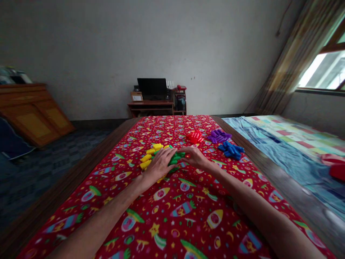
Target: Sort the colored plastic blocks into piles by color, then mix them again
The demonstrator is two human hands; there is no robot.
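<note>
My left hand [161, 162] lies spread over the near side of a pile of small tube-like green pieces [176, 157], its palm hiding part of it. Just beyond and left of that hand are several yellow pieces [146, 158], some partly covered by it. From the other side my right hand [195, 157] reaches in, fingers curved and apart, the tips at the green pile's right edge. Nothing shows gripped in either hand. Farther off sit a red pile [195, 137], a purple pile [219, 136] and a blue pile [231, 150] of similar pieces.
A red patterned cloth [185, 208] covers the long table, whose dark wooden border [272, 172] shows at the sides. To the right is a bed [291, 154]. A desk [151, 103] with a monitor [152, 88] stands against the wall; a wooden cabinet [35, 111] is at left.
</note>
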